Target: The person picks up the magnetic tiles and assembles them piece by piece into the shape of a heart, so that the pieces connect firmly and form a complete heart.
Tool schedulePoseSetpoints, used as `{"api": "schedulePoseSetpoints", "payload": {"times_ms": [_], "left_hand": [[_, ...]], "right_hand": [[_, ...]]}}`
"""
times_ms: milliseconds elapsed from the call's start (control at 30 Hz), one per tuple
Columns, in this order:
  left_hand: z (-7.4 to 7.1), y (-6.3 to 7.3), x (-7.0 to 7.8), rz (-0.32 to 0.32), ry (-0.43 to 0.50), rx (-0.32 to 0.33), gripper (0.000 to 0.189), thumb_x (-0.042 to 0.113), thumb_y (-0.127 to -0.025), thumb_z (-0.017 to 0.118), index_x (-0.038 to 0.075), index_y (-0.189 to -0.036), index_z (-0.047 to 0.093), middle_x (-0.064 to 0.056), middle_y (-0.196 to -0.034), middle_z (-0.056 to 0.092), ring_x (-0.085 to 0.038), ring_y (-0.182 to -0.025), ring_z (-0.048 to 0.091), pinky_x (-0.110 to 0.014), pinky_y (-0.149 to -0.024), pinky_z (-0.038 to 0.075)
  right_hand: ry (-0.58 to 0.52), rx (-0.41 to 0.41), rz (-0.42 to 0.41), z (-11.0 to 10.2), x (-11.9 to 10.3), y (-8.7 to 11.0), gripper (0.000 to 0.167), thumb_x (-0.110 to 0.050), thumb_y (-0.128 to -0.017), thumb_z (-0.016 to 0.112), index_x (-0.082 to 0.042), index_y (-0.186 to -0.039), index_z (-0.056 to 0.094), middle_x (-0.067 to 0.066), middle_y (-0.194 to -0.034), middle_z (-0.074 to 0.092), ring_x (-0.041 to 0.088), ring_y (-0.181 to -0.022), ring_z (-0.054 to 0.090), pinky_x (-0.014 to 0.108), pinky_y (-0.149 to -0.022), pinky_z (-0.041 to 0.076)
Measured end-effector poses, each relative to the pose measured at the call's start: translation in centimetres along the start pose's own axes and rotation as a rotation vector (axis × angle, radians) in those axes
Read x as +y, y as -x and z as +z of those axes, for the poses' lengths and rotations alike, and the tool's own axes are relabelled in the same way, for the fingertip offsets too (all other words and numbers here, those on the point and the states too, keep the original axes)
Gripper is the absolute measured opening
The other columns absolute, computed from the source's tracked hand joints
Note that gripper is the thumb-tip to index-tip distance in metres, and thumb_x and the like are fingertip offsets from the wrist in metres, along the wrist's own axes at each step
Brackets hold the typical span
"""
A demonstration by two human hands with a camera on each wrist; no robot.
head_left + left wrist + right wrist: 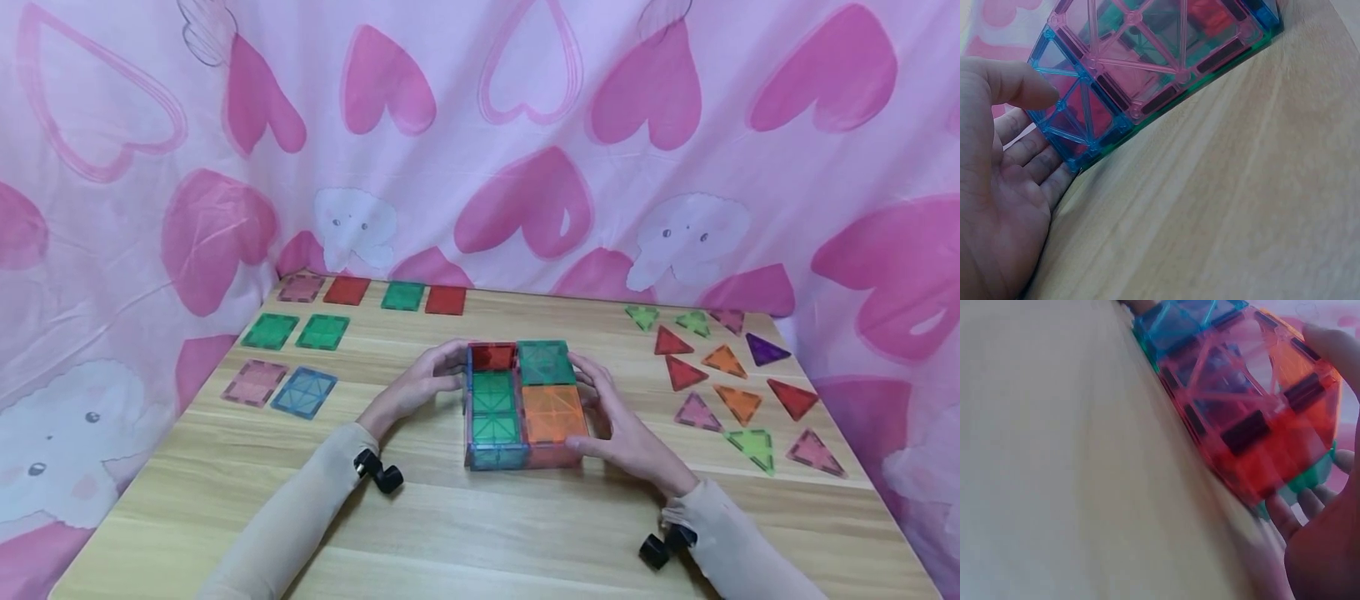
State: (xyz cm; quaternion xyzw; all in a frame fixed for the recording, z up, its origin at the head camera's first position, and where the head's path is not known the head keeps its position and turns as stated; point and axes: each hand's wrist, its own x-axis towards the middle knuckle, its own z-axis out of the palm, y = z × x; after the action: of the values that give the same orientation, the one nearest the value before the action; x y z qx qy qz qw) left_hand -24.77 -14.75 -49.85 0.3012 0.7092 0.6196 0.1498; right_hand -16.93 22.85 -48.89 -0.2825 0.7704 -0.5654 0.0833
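Left hand (427, 377) and right hand (617, 423) grasp opposite sides of the tile box (531, 412) — glossy, translucent, square-panelled — on the wood-grained desk (465, 537).

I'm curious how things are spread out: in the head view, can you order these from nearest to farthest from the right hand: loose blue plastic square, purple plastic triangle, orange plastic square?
From the right hand:
1. Orange square, immediately to its left.
2. Purple triangle, off to its right.
3. Loose blue square, far over on the left.
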Motion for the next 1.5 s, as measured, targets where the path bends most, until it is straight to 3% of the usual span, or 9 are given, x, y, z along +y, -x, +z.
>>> {"api": "schedulePoseSetpoints", "payload": {"times_ms": [167, 367, 567, 767, 1033, 1133, 1267, 1333, 1500], "left_hand": [[-0.2, -0.3, 0.2, 0.002, -0.004, -0.005, 0.059, 0.003, -0.106, 0.061, 0.001, -0.163, 0.048, -0.021, -0.162, 0.056, -0.042, -0.155, 0.049, -0.059, -0.130, 0.035], [-0.2, -0.6, 0.4, 0.006, 0.008, -0.018, 0.059, 0.005, -0.108, 0.061, 0.002, -0.165, 0.046, -0.021, -0.163, 0.055, -0.042, -0.156, 0.048, -0.060, -0.131, 0.034], [-0.5, -0.9, 0.5, 0.026, -0.009, -0.051, 0.069, 0.000, -0.104, 0.064, 0.007, -0.169, 0.041, -0.016, -0.169, 0.051, -0.037, -0.161, 0.042, -0.057, -0.134, 0.029], [-0.7, -1.0, 0.4, 0.030, -0.041, -0.077, 0.083, -0.012, -0.096, 0.065, 0.014, -0.171, 0.039, -0.008, -0.171, 0.049, -0.031, -0.162, 0.041, -0.053, -0.135, 0.029], [-0.3, -1.5, -0.3, 0.019, -0.038, -0.016, 0.073, -0.009, -0.103, 0.068, 0.008, -0.169, 0.042, -0.014, -0.172, 0.048, -0.035, -0.160, 0.044, -0.047, -0.131, 0.037], [-0.6, -2.0, -0.7, 0.042, -0.146, 0.083, 0.073, 0.000, -0.100, 0.080, 0.009, -0.165, 0.050, -0.009, -0.168, 0.054, -0.033, -0.157, 0.050, -0.049, -0.129, 0.041], [-2.0, -3.0, -1.5, 0.092, -0.451, 0.296, 0.070, 0.013, -0.089, 0.096, 0.012, -0.152, 0.065, -0.002, -0.151, 0.067, -0.028, -0.142, 0.063, -0.051, -0.123, 0.048], [-2.9, -3.4, -2.0, 0.119, -0.571, 0.367, 0.065, 0.015, -0.089, 0.097, 0.010, -0.148, 0.069, -0.003, -0.146, 0.069, -0.027, -0.138, 0.064, -0.052, -0.121, 0.050], [-4.8, -3.5, -3.0, 0.155, -0.750, 0.360, 0.057, 0.009, -0.097, 0.086, 0.001, -0.149, 0.066, -0.017, -0.155, 0.062, -0.034, -0.147, 0.056, -0.054, -0.127, 0.042]], "right_hand": [[-0.122, -0.022, -0.051, 0.0, 0.8, -0.3, 0.108, -0.009, -0.101, 0.078, -0.021, -0.180, 0.005, 0.010, -0.182, 0.020, 0.035, -0.161, 0.033, 0.026, -0.123, 0.041], [-0.156, -0.064, -0.072, -0.3, 1.2, -0.3, 0.128, -0.030, -0.094, 0.093, -0.022, -0.180, -0.002, 0.010, -0.184, 0.014, 0.037, -0.165, 0.028, 0.025, -0.123, 0.043], [-0.007, -0.043, 0.008, -0.5, 0.7, -0.4, 0.148, -0.018, -0.082, 0.102, -0.031, -0.179, -0.008, 0.004, -0.186, 0.006, 0.037, -0.167, 0.022, 0.017, -0.123, 0.034], [0.113, -0.034, 0.020, 0.0, 0.5, -0.3, 0.145, -0.023, -0.082, 0.104, -0.031, -0.179, -0.003, 0.006, -0.177, 0.029, 0.031, -0.153, 0.044, 0.024, -0.119, 0.044], [0.177, 0.058, 0.097, 0.7, 0.1, 0.8, 0.145, -0.036, -0.081, 0.104, -0.038, -0.178, -0.004, 0.007, -0.180, 0.027, 0.033, -0.160, 0.039, 0.061, -0.127, 0.034], [0.189, 0.102, 0.101, 0.9, 0.2, 1.5, 0.147, -0.037, -0.080, 0.104, -0.039, -0.178, -0.006, 0.008, -0.183, 0.023, 0.034, -0.164, 0.033, 0.045, -0.132, 0.029], [0.171, 0.120, 0.059, 1.2, 0.3, 2.2, 0.147, -0.033, -0.081, 0.104, -0.035, -0.179, -0.005, 0.009, -0.184, 0.021, 0.035, -0.165, 0.031, 0.017, -0.126, 0.027], [0.143, 0.117, 0.048, 1.4, 0.4, 2.3, 0.145, -0.030, -0.081, 0.104, -0.033, -0.179, -0.003, 0.008, -0.184, 0.022, 0.034, -0.165, 0.032, 0.013, -0.123, 0.028], [0.131, 0.102, 0.047, 2.0, 0.5, 2.4, 0.142, -0.030, -0.081, 0.104, -0.028, -0.180, 0.001, 0.004, -0.182, 0.026, 0.029, -0.163, 0.035, 0.013, -0.123, 0.029]]}}
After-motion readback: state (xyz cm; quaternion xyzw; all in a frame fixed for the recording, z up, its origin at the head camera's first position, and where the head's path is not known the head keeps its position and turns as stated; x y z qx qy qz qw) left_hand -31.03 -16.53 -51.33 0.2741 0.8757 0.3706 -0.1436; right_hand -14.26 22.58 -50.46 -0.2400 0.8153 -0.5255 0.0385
